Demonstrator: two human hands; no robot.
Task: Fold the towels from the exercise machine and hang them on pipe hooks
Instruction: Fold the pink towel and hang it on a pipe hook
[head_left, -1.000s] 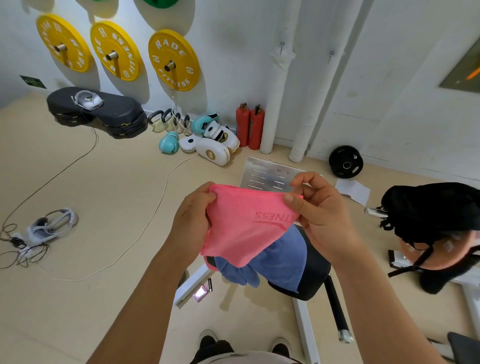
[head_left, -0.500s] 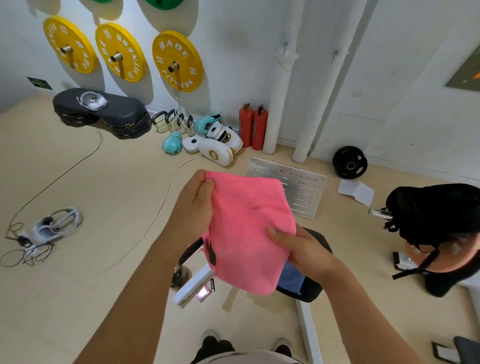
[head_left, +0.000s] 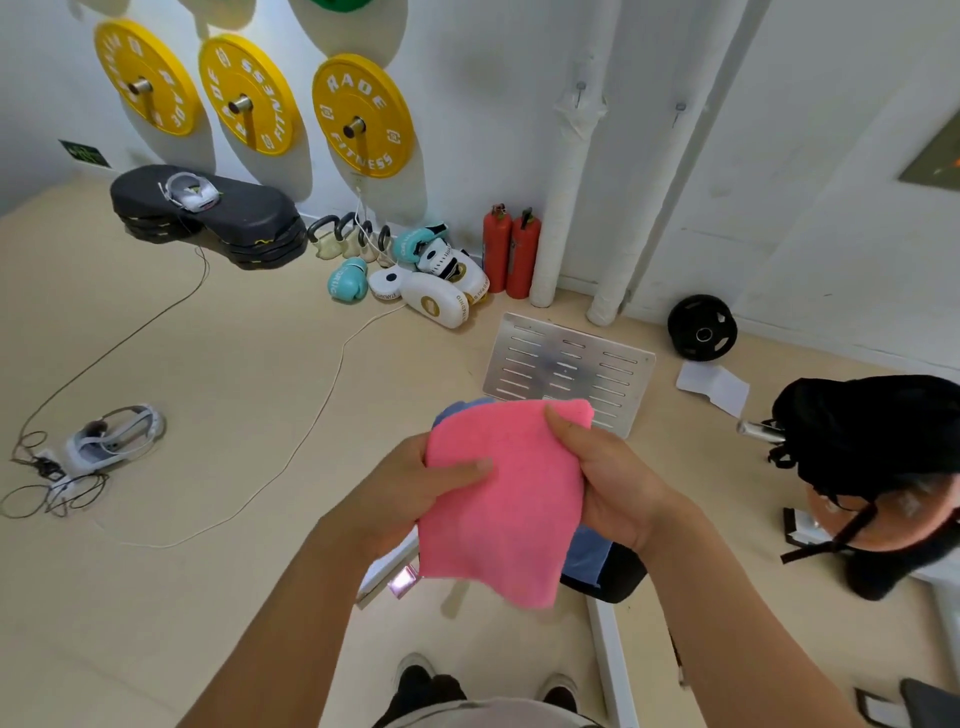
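Observation:
A folded pink towel (head_left: 511, 499) hangs in front of me, held by both hands. My left hand (head_left: 410, 486) grips its left edge with the thumb across the front. My right hand (head_left: 608, 483) pinches its right edge near the top. A blue towel (head_left: 587, 553) shows behind the pink one, peeking out at the top left and lower right; where it rests is hidden. Below lies the black seat (head_left: 615, 577) of the exercise machine. Two white pipes (head_left: 566, 208) run up the wall, each with a small hook (head_left: 579, 91) near the top.
Yellow weight plates (head_left: 363, 114) hang on the wall. Boxing gloves (head_left: 436, 296), kettlebells and two red extinguishers (head_left: 511, 254) sit along its base. A metal plate (head_left: 569, 371) lies on the floor, cables (head_left: 208, 415) trail left, and a black bag (head_left: 872, 431) sits on the right.
The pink towel went from being stretched between raised hands to folded smaller. My right hand dropped to the towel's lower edge, then came back up to its right edge.

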